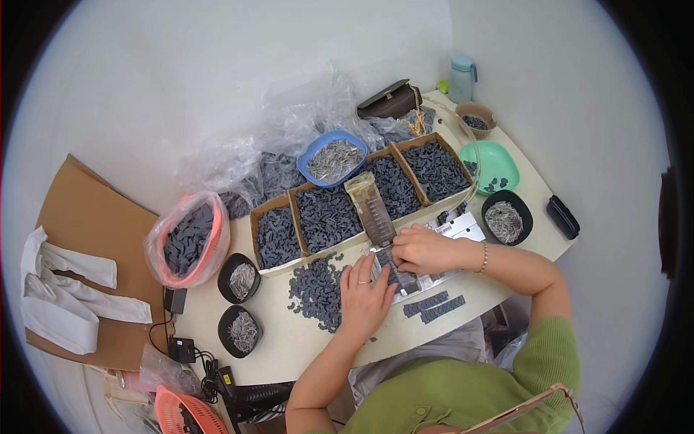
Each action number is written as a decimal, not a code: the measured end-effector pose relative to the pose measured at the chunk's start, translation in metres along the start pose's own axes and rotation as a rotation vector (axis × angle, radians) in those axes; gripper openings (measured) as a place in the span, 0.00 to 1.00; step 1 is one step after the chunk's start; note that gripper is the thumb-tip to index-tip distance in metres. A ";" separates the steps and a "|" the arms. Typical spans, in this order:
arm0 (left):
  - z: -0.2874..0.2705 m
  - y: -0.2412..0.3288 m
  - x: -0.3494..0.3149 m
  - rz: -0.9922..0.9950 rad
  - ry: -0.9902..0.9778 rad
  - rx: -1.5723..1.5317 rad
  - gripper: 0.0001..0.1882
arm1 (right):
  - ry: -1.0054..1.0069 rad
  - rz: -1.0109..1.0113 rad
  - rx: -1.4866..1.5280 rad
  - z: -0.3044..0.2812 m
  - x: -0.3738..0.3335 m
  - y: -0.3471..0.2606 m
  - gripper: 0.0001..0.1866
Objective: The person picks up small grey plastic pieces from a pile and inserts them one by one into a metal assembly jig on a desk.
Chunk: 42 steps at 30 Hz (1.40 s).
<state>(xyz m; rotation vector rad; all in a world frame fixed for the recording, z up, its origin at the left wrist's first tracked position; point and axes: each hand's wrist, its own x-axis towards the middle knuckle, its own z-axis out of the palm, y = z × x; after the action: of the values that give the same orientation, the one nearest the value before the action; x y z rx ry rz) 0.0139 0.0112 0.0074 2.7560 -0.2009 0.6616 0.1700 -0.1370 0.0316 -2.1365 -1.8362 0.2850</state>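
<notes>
Fingers [406,249] of the right hand [428,249] hide what they touch; the lower edge crops the orange basket [168,418]

A light-blue bottle [461,81] is standing near the far corner of the counter [289,356], and a brown bag [389,103] with a gold chain [417,121] is lying left of it. A black case [562,217] is resting near the right edge. White cloth [63,324] is lying on brown cardboard [87,194].
</notes>
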 end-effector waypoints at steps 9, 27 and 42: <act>-0.001 -0.004 -0.001 0.001 0.004 -0.037 0.18 | 0.004 0.035 0.020 0.002 0.007 -0.001 0.09; 0.004 -0.007 -0.009 0.072 -0.002 -0.125 0.19 | 0.027 0.003 -0.040 -0.012 0.018 0.005 0.08; 0.001 -0.014 0.004 -0.106 0.089 -0.109 0.21 | 0.761 0.199 0.034 -0.036 0.076 0.038 0.15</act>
<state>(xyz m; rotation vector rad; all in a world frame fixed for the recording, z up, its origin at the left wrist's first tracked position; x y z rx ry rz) 0.0210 0.0238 0.0045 2.6064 -0.0685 0.7217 0.2294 -0.0706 0.0551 -2.0019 -1.1740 -0.4048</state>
